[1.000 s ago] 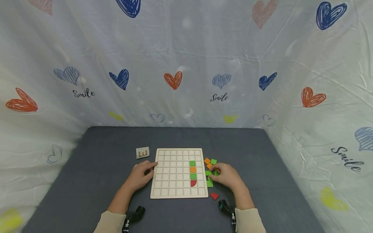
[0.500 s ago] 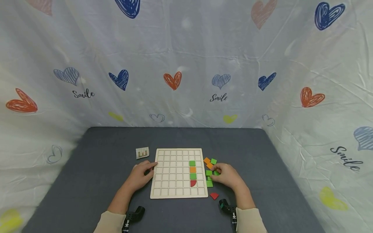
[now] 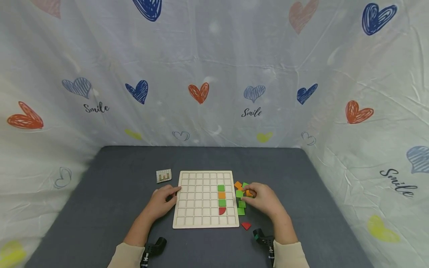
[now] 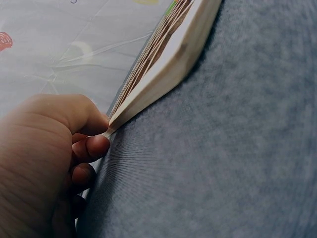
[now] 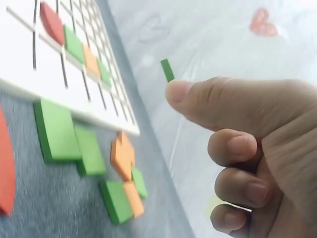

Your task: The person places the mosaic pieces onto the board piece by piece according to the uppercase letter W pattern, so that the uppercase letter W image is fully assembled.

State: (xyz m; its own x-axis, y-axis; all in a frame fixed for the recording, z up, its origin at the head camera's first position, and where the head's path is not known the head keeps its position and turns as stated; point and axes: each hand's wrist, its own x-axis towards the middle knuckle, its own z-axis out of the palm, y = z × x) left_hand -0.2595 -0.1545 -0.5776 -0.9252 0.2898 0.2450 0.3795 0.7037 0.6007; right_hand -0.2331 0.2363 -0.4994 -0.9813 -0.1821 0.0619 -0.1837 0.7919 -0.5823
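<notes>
Curtain: white, printed with hearts and the word "Smile", hanging behind and on both sides of the table. Table: covered in grey. Board: gridded, lying flat on the table in front of me.

My left hand holds the board at its left edge, narrowly, with thumb and forefinger close together. My right hand is just off the board's right edge, among the loose pieces, in a narrow pinch. A black wrist mount sits beside my left sleeve; a similar one is at the right.

Card: flat, left of the board, beyond my left hand. Loose red piece: just beside the board's near right corner, apart from the others. Loose orange tiles and green tiles: clustered along the right edge, some partly hidden by my fingers.

Set on the board in one column, far to near: green square, orange square, second green square, red quarter-round. My right pinch holds one small green tile, projecting past the thumb tip.
</notes>
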